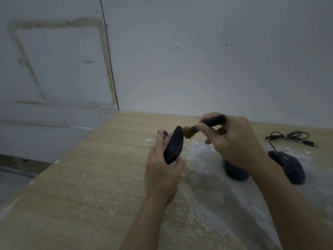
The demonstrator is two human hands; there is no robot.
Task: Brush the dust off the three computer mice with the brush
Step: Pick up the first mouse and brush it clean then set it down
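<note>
centrally, brush (201,126), pinched in right hand (232,143), bristles touching the upper edge of the lifted mouse (173,147) clasped by left hand (162,170). beyond the right fingers, second mouse (234,171) and corded mouse (288,166) lie on the table (90,177), apparently awaiting brushing; progress early to middling.

Bare makeshift workroom: scuffed white wall (198,69), dusty wooden table (90,177), loose cable (292,137).
</note>
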